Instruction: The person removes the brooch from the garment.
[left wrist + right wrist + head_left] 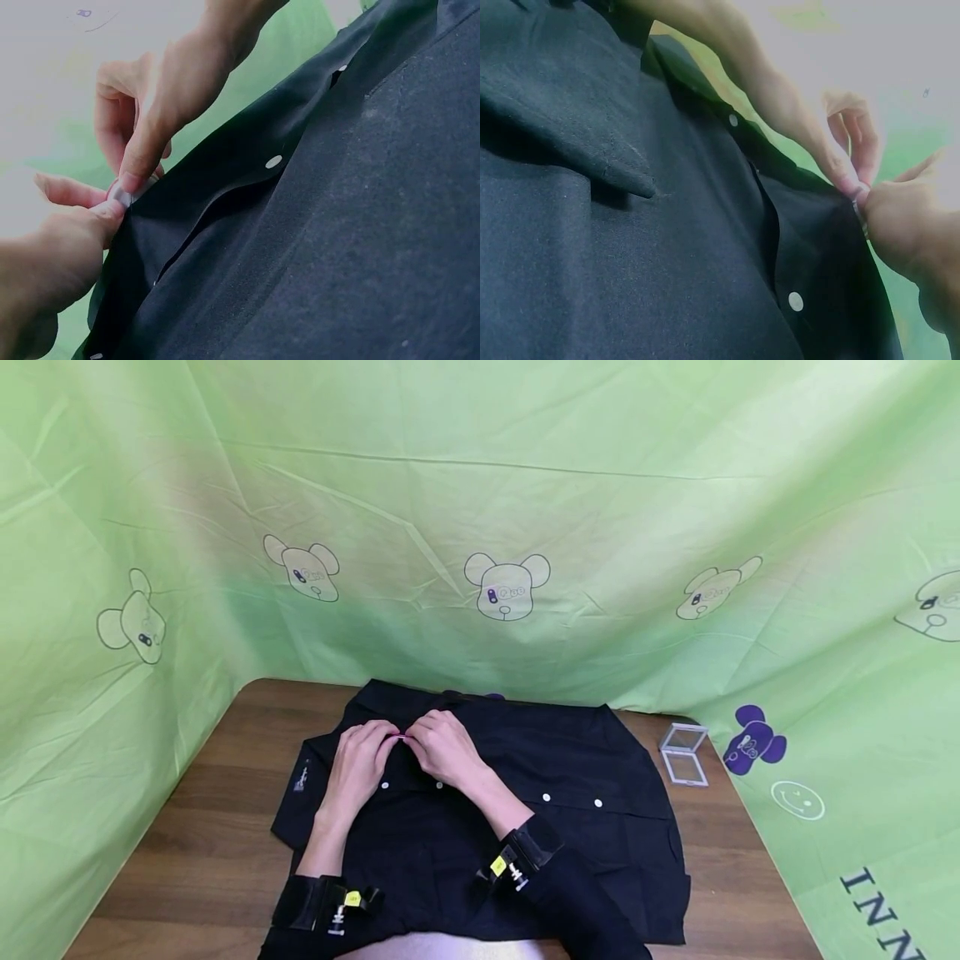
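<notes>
A black shirt (480, 852) with several white buttons (546, 797) lies spread out, its button row running left to right. My left hand (362, 762) and right hand (444, 747) meet over its upper left part. Between their thumbs and fingertips they pinch a small pale round thing with a pinkish-red edge (118, 196), whose exact kind I cannot tell. In the left wrist view, the raised edge of the shirt comes up to the fingertips. The right wrist view shows both thumbs close together there, largely covering the small thing.
The shirt lies on a brown wooden table (187, 852). A small clear hinged case (682, 750) stands unfolded at the right edge. Green cloth (420, 502) with printed bear heads hangs behind and at both sides. A printed label (302, 777) shows on the shirt's left part.
</notes>
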Available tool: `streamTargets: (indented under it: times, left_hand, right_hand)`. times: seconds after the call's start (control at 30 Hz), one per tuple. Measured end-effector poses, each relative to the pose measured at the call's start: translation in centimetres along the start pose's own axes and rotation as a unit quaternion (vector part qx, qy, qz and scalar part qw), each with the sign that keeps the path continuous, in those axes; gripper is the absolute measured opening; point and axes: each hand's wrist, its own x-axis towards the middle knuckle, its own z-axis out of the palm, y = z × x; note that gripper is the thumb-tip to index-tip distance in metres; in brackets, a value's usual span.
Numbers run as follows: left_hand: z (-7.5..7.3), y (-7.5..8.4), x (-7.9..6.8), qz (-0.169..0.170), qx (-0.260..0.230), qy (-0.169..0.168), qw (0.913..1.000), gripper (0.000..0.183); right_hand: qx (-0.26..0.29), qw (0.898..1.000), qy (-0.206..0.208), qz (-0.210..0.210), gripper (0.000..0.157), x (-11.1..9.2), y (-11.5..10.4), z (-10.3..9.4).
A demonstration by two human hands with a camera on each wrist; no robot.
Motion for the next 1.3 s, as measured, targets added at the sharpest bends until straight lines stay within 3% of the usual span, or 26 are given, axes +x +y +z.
streamTargets:
  times: [0.33, 0.63, 0.93, 1.3]
  left_hand:
    - [0.1, -0.2, -0.3, -0.008, -0.027, -0.005, 0.9996, 0.027]
    - [0.5, -0.6, -0.2, -0.049, -0.087, 0.012, 0.995, 0.025]
    - [1.0, -1.1, -0.5, -0.082, -0.124, 0.031, 0.9885, 0.023]
    - [1.0, -1.2, -0.5, -0.083, -0.13, 0.028, 0.9876, 0.019]
  right_hand:
    - [0.024, 0.999, 0.031, -0.004, 0.011, -0.2, 0.0, 0.0]
    - [0.078, 0.995, 0.049, 0.041, 0.009, -0.6, 0.5, 0.5]
    - [0.157, 0.981, 0.092, 0.067, 0.007, -1.0, 1.1, 1.6]
    - [0.204, 0.969, 0.086, 0.106, 0.008, -1.2, 1.2, 1.9]
